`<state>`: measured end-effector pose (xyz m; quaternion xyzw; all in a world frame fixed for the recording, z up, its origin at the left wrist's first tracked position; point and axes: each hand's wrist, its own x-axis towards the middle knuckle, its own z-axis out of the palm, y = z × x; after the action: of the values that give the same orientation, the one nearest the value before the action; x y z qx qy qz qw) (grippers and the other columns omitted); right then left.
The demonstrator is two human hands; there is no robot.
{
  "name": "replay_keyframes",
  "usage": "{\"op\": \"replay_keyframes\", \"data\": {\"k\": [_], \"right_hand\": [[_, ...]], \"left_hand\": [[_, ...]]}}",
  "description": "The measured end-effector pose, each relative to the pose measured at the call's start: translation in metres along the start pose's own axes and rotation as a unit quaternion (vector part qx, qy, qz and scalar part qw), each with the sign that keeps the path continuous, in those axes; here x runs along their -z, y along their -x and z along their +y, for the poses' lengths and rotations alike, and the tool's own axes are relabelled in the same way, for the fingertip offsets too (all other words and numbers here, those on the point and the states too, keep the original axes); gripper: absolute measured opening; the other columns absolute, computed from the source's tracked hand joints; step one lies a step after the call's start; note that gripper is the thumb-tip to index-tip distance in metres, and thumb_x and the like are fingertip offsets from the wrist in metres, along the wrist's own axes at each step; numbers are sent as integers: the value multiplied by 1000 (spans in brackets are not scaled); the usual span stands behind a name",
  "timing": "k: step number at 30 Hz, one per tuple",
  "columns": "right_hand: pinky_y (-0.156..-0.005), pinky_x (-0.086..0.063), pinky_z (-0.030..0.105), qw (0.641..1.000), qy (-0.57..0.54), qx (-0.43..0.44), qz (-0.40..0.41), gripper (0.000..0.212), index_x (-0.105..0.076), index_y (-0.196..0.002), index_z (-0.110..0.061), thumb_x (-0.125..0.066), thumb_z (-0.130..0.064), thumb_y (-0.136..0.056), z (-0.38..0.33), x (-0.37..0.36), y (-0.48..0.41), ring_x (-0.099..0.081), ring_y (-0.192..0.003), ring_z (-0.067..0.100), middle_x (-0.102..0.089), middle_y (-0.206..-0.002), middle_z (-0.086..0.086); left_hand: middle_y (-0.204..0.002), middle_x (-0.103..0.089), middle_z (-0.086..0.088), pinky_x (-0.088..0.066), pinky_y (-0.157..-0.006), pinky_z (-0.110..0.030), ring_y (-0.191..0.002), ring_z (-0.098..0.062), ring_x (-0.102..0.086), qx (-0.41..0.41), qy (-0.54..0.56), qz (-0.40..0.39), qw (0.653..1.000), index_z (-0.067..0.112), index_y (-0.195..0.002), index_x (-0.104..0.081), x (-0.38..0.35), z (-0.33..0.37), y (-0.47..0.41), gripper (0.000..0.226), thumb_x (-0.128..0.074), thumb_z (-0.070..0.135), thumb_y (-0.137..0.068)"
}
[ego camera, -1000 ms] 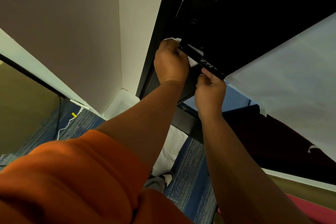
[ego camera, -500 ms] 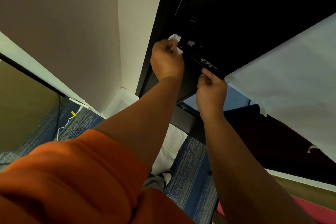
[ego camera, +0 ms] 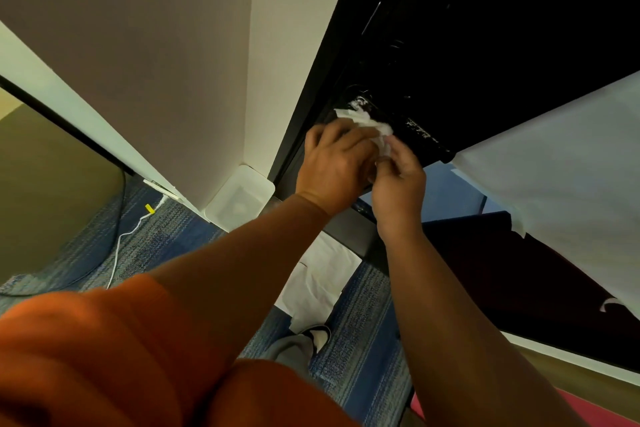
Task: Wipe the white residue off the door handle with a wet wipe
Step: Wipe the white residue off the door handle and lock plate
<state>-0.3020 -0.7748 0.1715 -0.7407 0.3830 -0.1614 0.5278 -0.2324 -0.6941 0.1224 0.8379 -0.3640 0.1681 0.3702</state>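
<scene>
Darkness over most of door handle, only flecks of white residue plain along it. Bunched wet wipe in curled left grip, over handle's left end; right grip now off the handle's far end, pinching the wipe's lower edge instead. Below, white bin in floor corner, cable across carpet.

The long black bar-shaped door handle is showing white specks of residue, and the crumpled white wet wipe is looking bright against the flat black door. The orange fabric sleeve is glowing warm in front, while the woven carpet floor is running in fine blue and grey stripes, with a thin white cable and its small yellow tag on it.
</scene>
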Motion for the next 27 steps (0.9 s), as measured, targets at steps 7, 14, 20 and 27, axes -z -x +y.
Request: {"op": "replay_keyframes", "data": {"k": [7, 14, 20, 27], "right_hand": [[-88, -59, 40, 986, -97, -108, -77, 34, -68, -126, -29, -51, -13, -101, 11, -10, 8, -69, -109, 17, -73, -118, -1], [-82, -61, 40, 984, -86, -153, 40, 11, -76, -101, -21, -71, -21, -91, 18, -21, 2, -71, -96, 17, -76, -99, 0], [-85, -61, 36, 935, -240, -212, 154, 19, -71, -107, -4, -73, -6, -88, -3, -32, -24, -68, -101, 25, -70, -112, 14], [-80, -62, 38, 932, -292, -145, 160, 16, -74, -104, -6, -65, -15, -94, -32, -65, -37, -74, -94, 26, -74, -105, 14]], "left_hand": [[-97, -73, -2, -54, -86, -44, -95, -24, -65, 126, 192, -34, 973, 16, -103, -73, 17, 6, 15, 17, -58, 23, -100], [-101, -76, -2, -60, -90, -36, -97, -18, -72, 426, 478, -131, 757, 11, -106, -75, 30, -17, -11, 24, -51, 10, -102], [-96, -76, 3, -58, -94, -38, -94, -14, -72, 455, 432, -110, 771, 21, -99, -76, 32, -32, -39, 12, -64, 18, -95], [-93, -74, 7, -55, -87, -27, -91, -9, -69, 420, 379, -105, 818, 23, -96, -77, 40, -31, -67, 17, -64, 14, -90]]}}
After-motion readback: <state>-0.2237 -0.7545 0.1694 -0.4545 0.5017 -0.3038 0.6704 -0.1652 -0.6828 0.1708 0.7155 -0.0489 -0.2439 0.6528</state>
